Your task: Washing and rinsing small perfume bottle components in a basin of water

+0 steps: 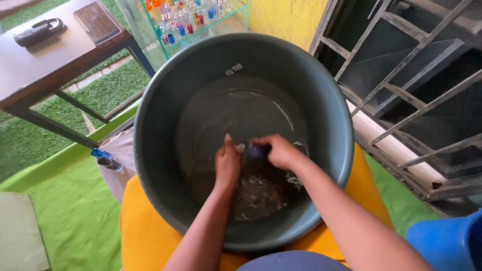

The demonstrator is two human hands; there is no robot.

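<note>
Head view: both hands gripping clear bottle (261, 185) in basin (165, 100); right hand (278, 150) closing around blue cap (258, 150), left hand (227, 163) pressing bottle side; cap pointing far, long axis near-far.

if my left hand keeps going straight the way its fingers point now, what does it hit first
Probably the water-covered bottom of the grey basin. The left hand points away from the body and down into the water, beside the clear plastic bottle that the right hand grips. Depth is hard to judge.

home yard: wash basin (150, 150), artificial grass (108, 90), window grille (416, 85).
</note>
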